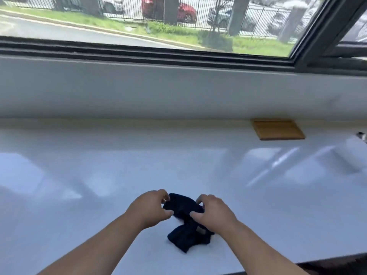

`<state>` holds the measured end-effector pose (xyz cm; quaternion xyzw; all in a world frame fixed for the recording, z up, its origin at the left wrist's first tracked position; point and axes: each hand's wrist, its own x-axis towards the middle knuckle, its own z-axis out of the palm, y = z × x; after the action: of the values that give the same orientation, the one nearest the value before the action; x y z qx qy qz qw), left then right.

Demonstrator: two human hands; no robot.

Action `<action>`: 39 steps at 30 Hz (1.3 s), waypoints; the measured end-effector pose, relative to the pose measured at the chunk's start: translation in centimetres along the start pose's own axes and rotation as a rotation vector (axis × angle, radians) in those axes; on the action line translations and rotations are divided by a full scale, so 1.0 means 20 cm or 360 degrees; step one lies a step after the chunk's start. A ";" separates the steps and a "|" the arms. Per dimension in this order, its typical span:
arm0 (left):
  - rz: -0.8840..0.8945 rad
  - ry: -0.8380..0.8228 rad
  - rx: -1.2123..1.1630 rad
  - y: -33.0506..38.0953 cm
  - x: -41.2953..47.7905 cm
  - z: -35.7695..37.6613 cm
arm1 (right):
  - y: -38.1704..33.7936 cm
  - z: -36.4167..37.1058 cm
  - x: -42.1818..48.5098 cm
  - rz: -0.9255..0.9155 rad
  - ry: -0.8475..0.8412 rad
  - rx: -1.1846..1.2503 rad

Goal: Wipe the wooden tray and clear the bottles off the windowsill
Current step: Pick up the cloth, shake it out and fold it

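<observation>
A dark navy cloth (186, 233) lies bunched on the glossy white windowsill (119, 165), close to its near edge. My left hand (151, 209) pinches the cloth's upper left end. My right hand (212, 212) grips its upper right part, fingers curled over it. A small flat wooden tray (277, 129) rests far back on the right, against the white wall below the window, well away from both hands. No bottles are in view.
The dark window frame (158, 54) runs across the top, with a second frame section (337, 46) at the right. A small dark object (362, 135) peeks in at the right edge. The sill's near edge (327, 259) shows at bottom right.
</observation>
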<state>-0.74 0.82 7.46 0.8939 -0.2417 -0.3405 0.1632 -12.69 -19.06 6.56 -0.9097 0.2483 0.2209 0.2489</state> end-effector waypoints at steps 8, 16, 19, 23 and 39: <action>-0.0225 -0.0115 0.0083 0.27 0.28 0.28 | 0.26 0.04 0.24 -0.0402 -0.0172 -0.0074; -0.0123 0.0486 -0.0472 0.49 0.26 -0.15 | -0.04 -0.56 0.41 -0.0403 -0.0343 0.1232; -0.0133 0.0696 -0.0953 0.56 0.22 -0.46 | -0.13 -0.80 0.41 -0.0488 -0.0156 0.1271; 0.0102 0.0860 -0.1136 0.67 0.18 -0.82 | -0.24 -0.99 0.34 -0.0572 0.0036 0.1197; 0.0342 0.0159 -0.0130 0.61 0.20 -1.12 | -0.15 -1.21 0.16 -0.0117 0.0121 0.1368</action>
<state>13.34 -8.66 27.03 0.8714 -0.3135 -0.2856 0.2467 -1.78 -31.44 24.69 -0.7391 0.2942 0.0548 0.6035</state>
